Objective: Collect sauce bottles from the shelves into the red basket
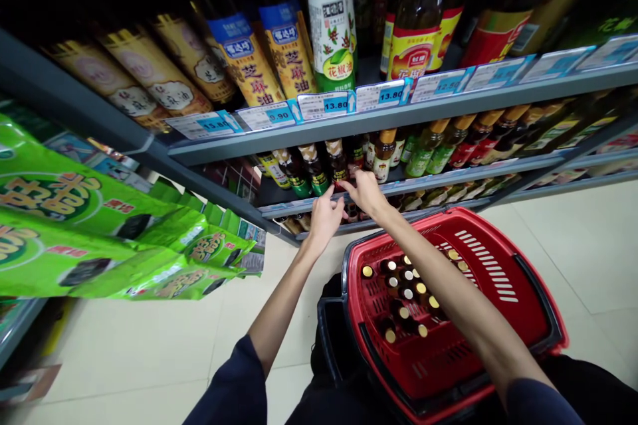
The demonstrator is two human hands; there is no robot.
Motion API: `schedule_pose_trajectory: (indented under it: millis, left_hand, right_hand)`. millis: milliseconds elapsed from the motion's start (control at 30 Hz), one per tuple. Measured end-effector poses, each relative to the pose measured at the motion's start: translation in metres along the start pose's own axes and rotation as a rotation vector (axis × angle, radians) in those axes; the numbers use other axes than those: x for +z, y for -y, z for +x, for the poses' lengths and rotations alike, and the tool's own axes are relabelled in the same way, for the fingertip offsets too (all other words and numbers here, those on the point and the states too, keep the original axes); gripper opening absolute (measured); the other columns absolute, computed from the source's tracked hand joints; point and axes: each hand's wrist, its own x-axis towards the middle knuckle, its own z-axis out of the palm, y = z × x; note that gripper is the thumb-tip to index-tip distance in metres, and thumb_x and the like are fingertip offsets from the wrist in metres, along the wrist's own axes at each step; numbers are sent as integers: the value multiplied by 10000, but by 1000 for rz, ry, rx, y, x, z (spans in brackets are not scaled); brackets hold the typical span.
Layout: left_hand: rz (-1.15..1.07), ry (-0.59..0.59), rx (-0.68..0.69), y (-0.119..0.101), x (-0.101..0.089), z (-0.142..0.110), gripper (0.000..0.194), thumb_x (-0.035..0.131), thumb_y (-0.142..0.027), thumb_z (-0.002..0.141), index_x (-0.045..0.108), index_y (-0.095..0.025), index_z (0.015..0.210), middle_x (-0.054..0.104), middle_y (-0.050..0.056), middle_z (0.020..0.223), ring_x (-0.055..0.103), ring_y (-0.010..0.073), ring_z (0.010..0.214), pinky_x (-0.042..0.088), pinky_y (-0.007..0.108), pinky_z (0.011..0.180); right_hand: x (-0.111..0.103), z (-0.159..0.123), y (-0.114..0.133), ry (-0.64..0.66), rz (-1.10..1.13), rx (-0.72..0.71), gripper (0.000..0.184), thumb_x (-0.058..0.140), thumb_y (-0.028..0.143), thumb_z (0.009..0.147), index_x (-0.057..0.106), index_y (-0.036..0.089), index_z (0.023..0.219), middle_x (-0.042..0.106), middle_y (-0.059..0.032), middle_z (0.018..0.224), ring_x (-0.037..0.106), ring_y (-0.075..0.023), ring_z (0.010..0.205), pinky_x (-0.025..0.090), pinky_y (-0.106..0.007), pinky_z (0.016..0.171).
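Observation:
My left hand (325, 217) and my right hand (366, 192) reach side by side to a low store shelf. Their fingertips meet at the front row of small dark glass bottles (314, 169), and I cannot tell whether either hand grips one. A red plastic shopping basket (448, 220) sits below my right forearm, which crosses above it. Several small bottles with gold caps (403, 292) stand packed inside the basket.
Large bottles of sesame oil (244, 60) and other oils fill the shelf above, behind a row of price tags (323, 105). Big green printed snack bags (60, 212) hang from the shelving at left. The floor is pale tile (573, 259).

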Motion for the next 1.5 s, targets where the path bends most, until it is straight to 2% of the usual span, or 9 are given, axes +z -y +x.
schedule_pose_trajectory:
  millis: [167,600,700,833,1000,1133,1233,1367,1500]
  left_hand:
    - [113,-73,73,5,-12,-6,458,562,-358,968,617,-93,1338,697,14,553,682,187,586,524,293,768]
    - [416,-127,99,16,-18,11,313,534,-302,983,770,-162,1134,774,131,797,708,233,750,457,284,738]
    - [298,-129,105,17,-16,10,342,566,-320,970,747,-114,1175,737,91,642,711,222,693,488,281,762]
    - [115,-170,113,10,-2,8,523,523,-359,992,544,-64,1424,686,6,537,691,170,594,519,253,779]
    - [18,-162,79,0,15,7,607,498,-306,985,388,-23,1511,655,-28,511,640,143,495,507,216,643]
    - [-30,-154,73,-4,13,6,597,536,-266,949,434,-12,1480,623,-36,480,609,132,466,494,206,599]
    - [-144,-195,25,-9,10,-14,592,542,-308,949,458,-54,1477,591,-56,469,518,106,401,436,184,492]
    - [-321,-212,-52,-6,9,-80,577,573,-427,946,524,-138,1443,562,-68,485,465,81,398,407,171,454]
    - [-312,13,-82,19,15,-167,410,589,-386,947,672,-141,1266,560,-54,495,497,90,429,422,189,475]
  right_hand:
    - [-12,-21,-1,-61,-47,-119,381,507,245,1010,556,81,1350,664,-182,1192,632,-264,1089,498,-380,995]
    - [-23,-27,-10,223,-476,-123,309,366,167,1040,675,156,1042,643,-122,1078,619,-216,962,468,-281,758]
    - [-19,-24,-10,134,-358,-91,262,473,240,1025,673,138,1159,643,-138,1139,636,-222,980,503,-298,845]
    - [-8,-15,-4,10,-102,13,478,607,328,972,563,118,1399,667,-159,1214,667,-201,866,531,-326,910]
    - [4,-9,0,26,-40,92,440,580,337,987,602,141,1381,749,-93,927,679,-205,811,546,-308,825]
    - [6,-10,2,-8,-25,89,440,618,311,965,620,101,1352,752,-120,959,690,-219,858,546,-323,871]
    - [-10,-26,5,-35,21,2,440,614,256,964,599,77,1365,747,-141,1063,693,-220,945,529,-323,934]
    - [-69,-86,-7,-21,62,-49,329,534,290,1013,656,144,1282,733,-96,1162,695,-186,987,521,-293,932]
    - [-131,-178,-48,355,-270,290,302,463,300,1045,692,148,1170,744,-94,1106,701,-177,982,510,-259,899]
